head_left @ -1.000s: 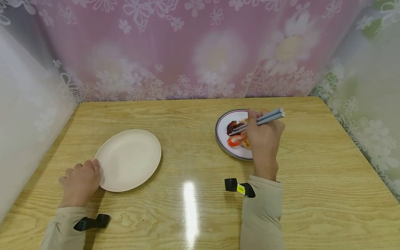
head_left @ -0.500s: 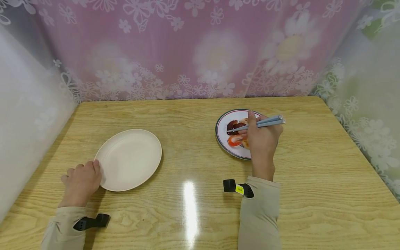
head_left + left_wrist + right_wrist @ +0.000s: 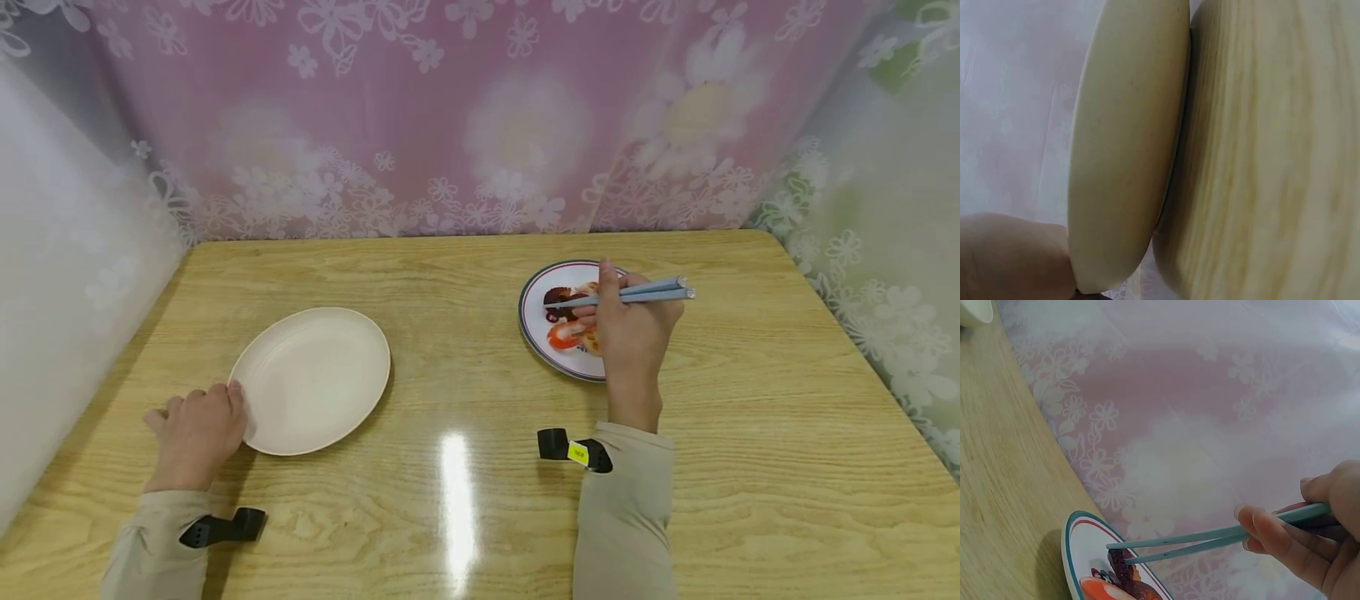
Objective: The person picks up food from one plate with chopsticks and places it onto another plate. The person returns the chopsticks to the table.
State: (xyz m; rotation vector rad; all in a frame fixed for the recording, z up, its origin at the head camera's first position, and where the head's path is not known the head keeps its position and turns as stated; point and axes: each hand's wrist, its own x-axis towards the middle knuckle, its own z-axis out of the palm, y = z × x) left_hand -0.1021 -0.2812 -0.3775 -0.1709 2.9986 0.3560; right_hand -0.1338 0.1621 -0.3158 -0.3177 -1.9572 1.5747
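In the head view the right hand holds a pair of light blue chopsticks over a white plate with a dark rim. In the right wrist view, the chopstick tips are at a dark red food piece; whether they pinch it, I cannot tell. An orange-red piece and a yellowish piece lie beside it on that plate. At the left, the left hand grips the edge of an empty cream plate, which also fills much of the left wrist view.
Both plates stand on a wooden table, the cream one left and the rimmed one right, with bare wood between them. A pink flowered curtain hangs behind the table's far edge, and pale cloths hang at both sides.
The right hand has tilted the chopsticks flatter, and their tips have shifted slightly up over the dark red food. The left hand keeps its grip on the cream plate.
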